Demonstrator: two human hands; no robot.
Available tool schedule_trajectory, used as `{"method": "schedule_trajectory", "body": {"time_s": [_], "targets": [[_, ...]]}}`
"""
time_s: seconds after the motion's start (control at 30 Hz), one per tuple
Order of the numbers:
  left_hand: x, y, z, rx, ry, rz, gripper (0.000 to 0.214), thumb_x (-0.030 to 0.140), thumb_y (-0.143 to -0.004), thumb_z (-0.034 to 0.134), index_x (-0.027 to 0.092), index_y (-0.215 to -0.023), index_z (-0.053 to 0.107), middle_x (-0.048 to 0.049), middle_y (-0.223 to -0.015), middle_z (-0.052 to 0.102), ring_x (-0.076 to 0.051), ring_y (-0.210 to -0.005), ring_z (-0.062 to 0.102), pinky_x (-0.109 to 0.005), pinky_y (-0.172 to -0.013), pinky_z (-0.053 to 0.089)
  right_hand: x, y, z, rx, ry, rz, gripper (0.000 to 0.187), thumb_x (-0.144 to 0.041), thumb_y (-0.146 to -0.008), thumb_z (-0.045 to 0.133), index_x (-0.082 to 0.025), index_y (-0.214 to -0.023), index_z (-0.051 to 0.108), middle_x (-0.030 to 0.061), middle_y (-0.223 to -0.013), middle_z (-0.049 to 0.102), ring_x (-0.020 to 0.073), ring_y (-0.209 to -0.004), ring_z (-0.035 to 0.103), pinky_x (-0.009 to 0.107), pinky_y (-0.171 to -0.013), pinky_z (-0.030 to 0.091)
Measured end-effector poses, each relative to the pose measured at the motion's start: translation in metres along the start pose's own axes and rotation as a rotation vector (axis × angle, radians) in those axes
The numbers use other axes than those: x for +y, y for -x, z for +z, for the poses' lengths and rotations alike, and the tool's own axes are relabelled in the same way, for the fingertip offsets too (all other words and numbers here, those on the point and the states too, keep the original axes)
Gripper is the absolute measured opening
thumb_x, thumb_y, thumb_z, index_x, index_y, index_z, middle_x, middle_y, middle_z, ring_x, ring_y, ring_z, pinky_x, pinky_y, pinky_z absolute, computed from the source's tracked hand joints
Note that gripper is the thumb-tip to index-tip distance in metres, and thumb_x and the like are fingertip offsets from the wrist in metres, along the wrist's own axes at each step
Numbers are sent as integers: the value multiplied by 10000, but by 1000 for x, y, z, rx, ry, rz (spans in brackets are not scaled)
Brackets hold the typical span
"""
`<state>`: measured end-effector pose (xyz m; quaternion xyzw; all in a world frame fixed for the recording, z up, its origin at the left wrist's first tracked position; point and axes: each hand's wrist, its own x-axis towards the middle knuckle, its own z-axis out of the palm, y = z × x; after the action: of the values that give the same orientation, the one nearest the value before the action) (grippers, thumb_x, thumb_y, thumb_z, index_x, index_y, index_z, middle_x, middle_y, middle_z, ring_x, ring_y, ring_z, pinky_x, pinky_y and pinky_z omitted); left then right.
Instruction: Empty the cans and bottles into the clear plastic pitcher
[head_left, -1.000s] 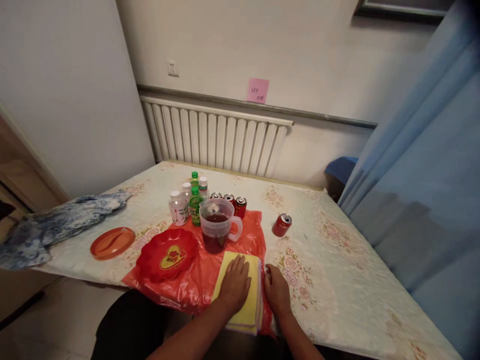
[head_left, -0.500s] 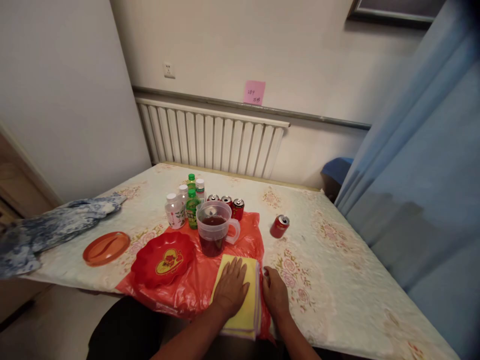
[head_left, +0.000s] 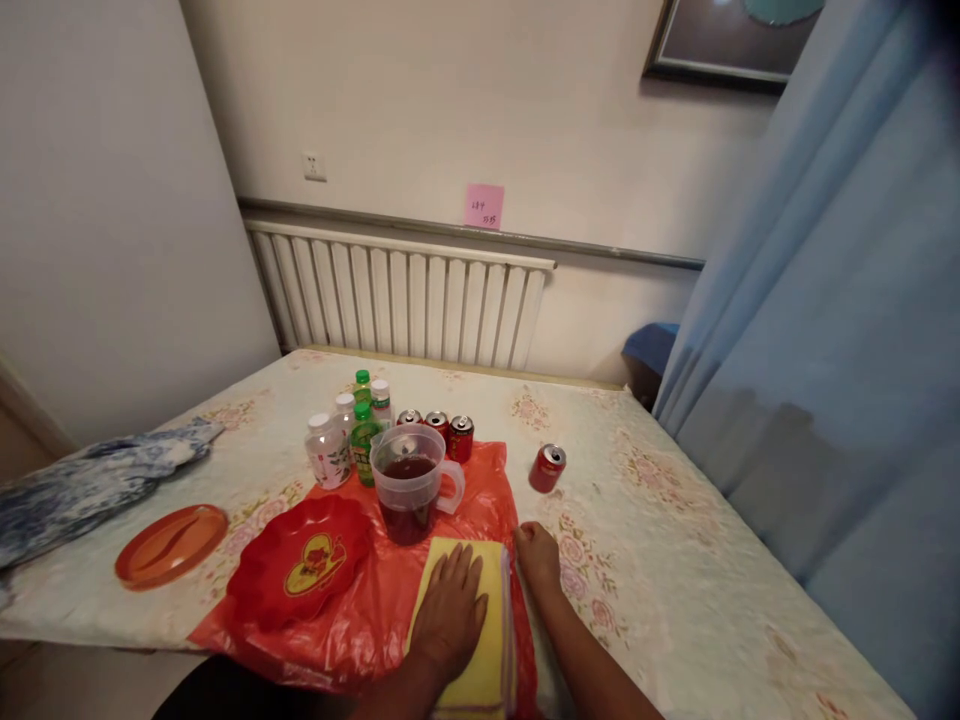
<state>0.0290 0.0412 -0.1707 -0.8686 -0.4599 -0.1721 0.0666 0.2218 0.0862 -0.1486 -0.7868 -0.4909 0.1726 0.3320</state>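
Note:
My left hand (head_left: 451, 612) lies flat, fingers stretched out, on a folded yellow cloth (head_left: 491, 600). Under the cloth spreads a sheet of red plastic (head_left: 480, 495). At the sheet's right edge my right hand (head_left: 538, 560) is closed, fingers curled in; what they hold, if anything, is hidden. Beyond the cloth stands a clear plastic measuring jug (head_left: 412, 490) with dark brown liquid in it, its handle towards the right. Left of the jug sits a red scalloped plate (head_left: 255, 560) with a yellow heart print. A lone red drink can (head_left: 547, 468) stands upright beyond my right hand.
Behind the jug stand three more red cans (head_left: 460, 440), with green-capped bottles (head_left: 364, 445) and white-capped bottles (head_left: 328, 455) to their left. An orange lid (head_left: 171, 546) and a blue-white cloth (head_left: 105, 485) lie leftward. A blue curtain (head_left: 810, 350) hangs at the right.
My view has shifted, so the table's things sit lower and further left. My right hand has slid forward along the plastic's edge, away from me. My left hand stays flat on the cloth.

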Motion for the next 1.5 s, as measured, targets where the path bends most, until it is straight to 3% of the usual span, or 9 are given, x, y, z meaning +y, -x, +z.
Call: {"method": "schedule_trajectory", "body": {"time_s": [0.23, 0.47, 0.6, 0.77, 0.93, 1.17, 1.5], "targets": [[-3, 0, 3, 27, -34, 18, 468, 292, -900, 460, 195, -1357, 485, -109, -1437, 510, -279, -1346, 444, -471, -1079, 398, -15, -12, 3, -54, 138, 66, 287, -387, -850, 504, -209, -701, 673, 91, -763, 730, 205, -726, 667, 269, -613, 396], [-4, 2, 10, 59, -60, 26, 459, 285, -896, 455, 201, -1346, 495, -99, -1429, 521, -268, -1339, 453, -461, -1075, 398, -11, -14, 8, -5, 115, 67, 276, -358, -842, 496, -198, -680, 652, 119, -773, 722, 230, -724, 662, 290, -600, 392], [-4, 2, 9, 81, -52, 29, 449, 300, -906, 451, 204, -1342, 500, -99, -1422, 529, -271, -1326, 468, -463, -1069, 402, -5, -13, 8, 56, -1, 29, 258, -382, -820, 508, -205, -688, 641, 71, -685, 700, 210, -650, 636, 285, -599, 406], [-4, 1, 6, 86, -36, 33, 435, 302, -910, 449, 198, -1327, 518, -106, -1410, 541, -280, -1313, 482, -467, -1057, 412, 4, -1, 9, 152, -191, -94, 286, -367, -831, 433, -200, -905, 653, 25, -733, 694, 184, -674, 624, 259, -638, 450], [-3, 0, 4, 54, -35, 13, 445, 296, -905, 454, 196, -1335, 512, -108, -1412, 538, -279, -1320, 476, -470, -1064, 413, 7, 8, 11, 166, -280, -219, 235, -316, -789, 460, -199, -824, 661, 33, -795, 699, 183, -728, 616, 260, -704, 460], [-4, 0, 6, 61, -47, 35, 444, 308, -913, 444, 189, -1336, 510, -109, -1421, 529, -277, -1323, 472, -469, -1060, 416, 5, 12, 11, 138, -236, -294, 173, -265, -762, 513, -213, -717, 672, 24, -751, 667, 179, -715, 597, 266, -705, 438], [-5, 2, 11, 108, -35, 35, 441, 303, -912, 445, 208, -1338, 507, -96, -1423, 528, -263, -1325, 465, -457, -1069, 391, 6, 14, 13, 135, -155, -281, 171, -243, -782, 495, -219, -670, 621, 13, -711, 632, 172, -676, 577, 268, -669, 416]]}}
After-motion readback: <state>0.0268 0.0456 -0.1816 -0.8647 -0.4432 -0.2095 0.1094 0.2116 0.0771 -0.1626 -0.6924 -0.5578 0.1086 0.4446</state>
